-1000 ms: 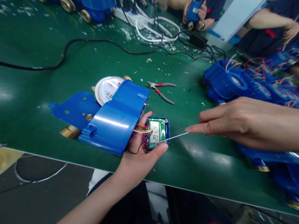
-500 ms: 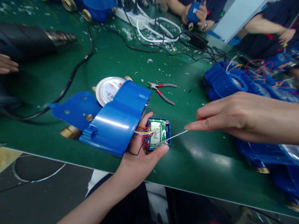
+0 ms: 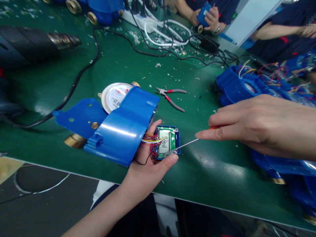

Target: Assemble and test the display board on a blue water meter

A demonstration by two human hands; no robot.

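My left hand [image 3: 145, 169] is closed around a small circuit board with a display [image 3: 164, 141], set in a blue casing. Coloured wires [image 3: 149, 140] run from the board into a blue plastic housing [image 3: 120, 128] lying to its left. Behind the housing a round white water meter dial [image 3: 115, 97] shows, with a brass threaded fitting [image 3: 74, 140] at the lower left. My right hand [image 3: 247, 126] grips a screwdriver [image 3: 189, 142], its orange handle mostly hidden by the fingers. The thin metal shaft reaches across to the lower edge of the board, near my left thumb.
Diagonal cutters [image 3: 172, 97] lie open behind the board. A heat gun [image 3: 37, 46] is at the far left, its black cable [image 3: 79, 74] crossing the table. More blue meters [image 3: 237, 85] crowd the right side. A power strip [image 3: 138, 19] and two people's arms are at the back.
Another person's fingers beside the heat gun at the left have gone out of view. My hands, the board and the screwdriver stay almost in place.
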